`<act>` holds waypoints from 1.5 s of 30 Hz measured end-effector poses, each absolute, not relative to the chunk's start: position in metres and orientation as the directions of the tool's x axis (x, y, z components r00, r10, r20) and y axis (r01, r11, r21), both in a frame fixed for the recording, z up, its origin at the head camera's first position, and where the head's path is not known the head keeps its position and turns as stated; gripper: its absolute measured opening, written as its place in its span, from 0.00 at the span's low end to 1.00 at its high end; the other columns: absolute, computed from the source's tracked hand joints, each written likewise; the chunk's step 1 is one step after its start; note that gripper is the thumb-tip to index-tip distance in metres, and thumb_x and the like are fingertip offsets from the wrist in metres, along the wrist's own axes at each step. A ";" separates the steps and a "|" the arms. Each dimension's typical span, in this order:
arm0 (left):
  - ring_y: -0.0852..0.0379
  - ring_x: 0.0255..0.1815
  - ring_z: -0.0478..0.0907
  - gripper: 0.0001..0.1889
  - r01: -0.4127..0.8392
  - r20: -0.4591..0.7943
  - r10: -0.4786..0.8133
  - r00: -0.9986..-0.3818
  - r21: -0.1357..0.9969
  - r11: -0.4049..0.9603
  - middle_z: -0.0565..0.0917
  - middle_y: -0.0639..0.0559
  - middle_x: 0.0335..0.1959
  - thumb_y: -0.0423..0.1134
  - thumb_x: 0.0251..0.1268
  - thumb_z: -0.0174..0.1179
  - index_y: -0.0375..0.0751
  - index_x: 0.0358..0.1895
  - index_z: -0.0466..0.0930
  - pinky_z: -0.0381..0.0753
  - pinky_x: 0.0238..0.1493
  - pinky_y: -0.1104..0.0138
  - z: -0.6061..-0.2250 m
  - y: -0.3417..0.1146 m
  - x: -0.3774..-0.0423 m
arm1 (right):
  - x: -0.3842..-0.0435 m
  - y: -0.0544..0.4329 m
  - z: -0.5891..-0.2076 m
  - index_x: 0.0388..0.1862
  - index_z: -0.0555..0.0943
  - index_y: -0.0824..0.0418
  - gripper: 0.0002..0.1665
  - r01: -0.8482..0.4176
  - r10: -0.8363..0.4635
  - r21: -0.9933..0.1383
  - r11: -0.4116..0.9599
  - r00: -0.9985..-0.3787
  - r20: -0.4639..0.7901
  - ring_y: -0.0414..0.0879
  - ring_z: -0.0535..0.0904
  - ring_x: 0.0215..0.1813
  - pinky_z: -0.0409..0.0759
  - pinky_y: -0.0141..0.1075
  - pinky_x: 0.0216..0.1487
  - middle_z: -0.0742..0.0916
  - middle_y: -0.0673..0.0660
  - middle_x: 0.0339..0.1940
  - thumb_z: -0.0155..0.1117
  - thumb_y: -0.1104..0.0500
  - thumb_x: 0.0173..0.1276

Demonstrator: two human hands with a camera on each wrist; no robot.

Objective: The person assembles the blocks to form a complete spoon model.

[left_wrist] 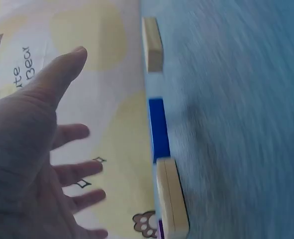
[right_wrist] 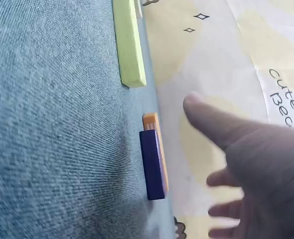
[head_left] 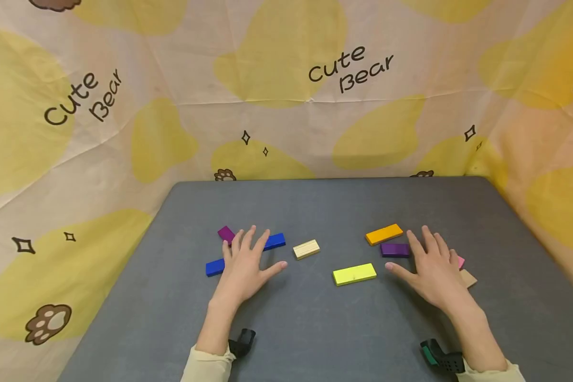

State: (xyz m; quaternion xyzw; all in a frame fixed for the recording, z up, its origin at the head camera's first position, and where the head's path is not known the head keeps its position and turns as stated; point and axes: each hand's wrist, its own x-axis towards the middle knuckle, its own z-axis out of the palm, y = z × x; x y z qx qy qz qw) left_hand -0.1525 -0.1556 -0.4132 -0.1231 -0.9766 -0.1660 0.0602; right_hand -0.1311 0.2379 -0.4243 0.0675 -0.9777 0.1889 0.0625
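My left hand (head_left: 243, 270) is held over the left group of blocks with its fingers spread and nothing in them. Around it lie a magenta block (head_left: 226, 234), a blue block (head_left: 275, 241) and another blue block (head_left: 214, 268), the last partly covered by the hand. In the left wrist view a plain wooden block (left_wrist: 172, 199) also shows. My right hand (head_left: 436, 273), fingers spread and holding nothing, is beside a purple block (head_left: 394, 250) and an orange block (head_left: 384, 234). Partly behind it are a pink block (head_left: 461, 262) and a tan block (head_left: 468, 278).
Between the hands lie a pale wooden block (head_left: 306, 249) and a yellow-green block (head_left: 355, 275). All rest on a grey table (head_left: 324, 329). A patterned cloth (head_left: 277, 69) hangs behind the table and along its sides.
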 end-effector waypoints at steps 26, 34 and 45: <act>0.49 0.47 0.77 0.26 0.254 0.185 0.182 -0.966 0.819 0.514 0.83 0.48 0.52 0.35 0.54 0.74 0.39 0.58 0.81 0.74 0.51 0.55 -0.448 -0.108 -0.181 | -0.140 0.192 -0.447 0.58 0.81 0.63 0.31 -0.266 -0.254 -0.787 0.556 -0.956 0.144 0.55 0.77 0.55 0.72 0.55 0.55 0.85 0.57 0.54 0.79 0.65 0.54; 0.53 0.42 0.79 0.22 0.196 0.148 0.132 -0.980 0.823 0.534 0.85 0.49 0.47 0.33 0.54 0.74 0.39 0.54 0.84 0.77 0.46 0.59 -0.450 -0.105 -0.186 | -0.144 0.191 -0.450 0.54 0.84 0.61 0.27 -0.216 -0.245 -0.792 0.571 -0.966 0.088 0.50 0.79 0.51 0.72 0.52 0.53 0.86 0.53 0.49 0.79 0.66 0.53; 0.52 0.42 0.81 0.21 0.161 0.126 0.101 -0.987 0.821 0.548 0.86 0.48 0.45 0.31 0.51 0.75 0.37 0.52 0.84 0.78 0.45 0.59 -0.450 -0.104 -0.184 | -0.144 0.190 -0.449 0.52 0.84 0.60 0.26 -0.206 -0.235 -0.763 0.612 -0.969 0.073 0.49 0.79 0.47 0.74 0.50 0.52 0.86 0.52 0.46 0.79 0.67 0.53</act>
